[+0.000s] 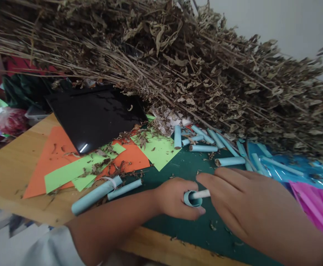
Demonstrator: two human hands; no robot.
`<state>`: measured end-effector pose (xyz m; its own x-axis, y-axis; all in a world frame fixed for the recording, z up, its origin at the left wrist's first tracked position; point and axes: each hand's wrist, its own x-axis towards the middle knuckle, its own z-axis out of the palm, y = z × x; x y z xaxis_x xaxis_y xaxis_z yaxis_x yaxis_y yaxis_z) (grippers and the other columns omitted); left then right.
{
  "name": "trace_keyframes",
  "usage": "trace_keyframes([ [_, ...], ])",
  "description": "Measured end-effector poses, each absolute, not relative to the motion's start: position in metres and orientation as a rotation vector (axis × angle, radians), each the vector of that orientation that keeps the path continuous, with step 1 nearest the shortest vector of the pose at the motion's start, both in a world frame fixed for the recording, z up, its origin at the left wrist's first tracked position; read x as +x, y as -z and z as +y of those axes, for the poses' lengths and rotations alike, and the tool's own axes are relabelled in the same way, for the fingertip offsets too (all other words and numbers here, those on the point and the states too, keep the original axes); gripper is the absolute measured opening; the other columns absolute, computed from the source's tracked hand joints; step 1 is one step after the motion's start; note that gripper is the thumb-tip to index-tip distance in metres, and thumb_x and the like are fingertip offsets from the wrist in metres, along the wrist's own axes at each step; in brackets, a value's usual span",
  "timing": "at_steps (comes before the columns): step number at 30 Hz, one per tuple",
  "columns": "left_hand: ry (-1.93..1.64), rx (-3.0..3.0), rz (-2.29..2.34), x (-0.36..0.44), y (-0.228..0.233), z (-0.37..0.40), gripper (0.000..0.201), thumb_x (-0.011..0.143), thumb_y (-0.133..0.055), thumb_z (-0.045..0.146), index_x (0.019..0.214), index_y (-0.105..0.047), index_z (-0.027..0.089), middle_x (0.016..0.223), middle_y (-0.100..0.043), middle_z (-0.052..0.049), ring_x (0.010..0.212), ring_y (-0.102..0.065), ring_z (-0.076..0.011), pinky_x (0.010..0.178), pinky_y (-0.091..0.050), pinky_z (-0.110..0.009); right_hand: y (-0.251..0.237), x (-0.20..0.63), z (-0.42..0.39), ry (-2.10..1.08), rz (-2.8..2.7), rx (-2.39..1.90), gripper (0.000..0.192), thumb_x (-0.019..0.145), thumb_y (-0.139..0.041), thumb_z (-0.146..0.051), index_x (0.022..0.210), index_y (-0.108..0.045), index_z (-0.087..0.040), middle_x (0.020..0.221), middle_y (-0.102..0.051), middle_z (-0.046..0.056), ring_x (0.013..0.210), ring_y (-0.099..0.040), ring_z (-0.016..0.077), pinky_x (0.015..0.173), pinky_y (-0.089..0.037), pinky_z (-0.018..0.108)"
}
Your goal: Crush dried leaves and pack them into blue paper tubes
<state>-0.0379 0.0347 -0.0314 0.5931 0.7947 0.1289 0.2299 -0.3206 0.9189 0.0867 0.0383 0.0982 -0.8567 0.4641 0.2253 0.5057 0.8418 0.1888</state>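
My left hand (175, 197) is closed around a small roll of light blue paper (189, 199) whose open end faces right. My right hand (241, 201) pinches a thin white stick (201, 194) that pokes into that roll's opening. Both hands hover just over a dark green cutting mat (178, 225). Several finished light blue paper tubes (202, 148) lie on the mat beyond the hands, and two longer light blue tubes (100, 192) lie to the left on the wooden table (9, 173).
A big heap of dried stalks and leaves (191, 62) fills the back of the table. A black glossy board (95, 114) lies at left, over orange paper sheets (56, 151) and green paper sheets (158, 149). Blue plastic (302, 173) and pink plastic (319, 203) lie at right. Dry crumbs are scattered about.
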Motion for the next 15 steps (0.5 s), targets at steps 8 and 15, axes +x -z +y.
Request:
trace_keyframes([
  [8,-0.752,1.915,0.824,-0.036,0.031,0.034,0.017,0.06,-0.059,0.029,0.06,-0.049,0.015,0.057,-0.054,0.003,0.057,-0.05,-0.0084,0.054,-0.038,-0.017,-0.108,0.084,0.046,0.293,-2.997,-0.564,0.025,0.076,-0.042,-0.022,0.051,-0.043,-0.021,0.042,-0.041,-0.002,0.038,-0.036,0.0123,0.042,-0.019,0.028],
  [15,-0.746,1.929,0.816,-0.037,0.028,0.035,0.019,0.056,-0.06,0.028,0.056,-0.045,0.016,0.057,-0.052,0.003,0.059,-0.052,-0.01,0.054,-0.039,-0.018,-0.101,0.082,0.042,0.366,-2.892,-0.466,0.03,0.074,-0.033,-0.008,0.05,-0.044,-0.02,0.044,-0.041,-0.001,0.042,-0.034,0.0144,0.045,-0.02,0.029],
])
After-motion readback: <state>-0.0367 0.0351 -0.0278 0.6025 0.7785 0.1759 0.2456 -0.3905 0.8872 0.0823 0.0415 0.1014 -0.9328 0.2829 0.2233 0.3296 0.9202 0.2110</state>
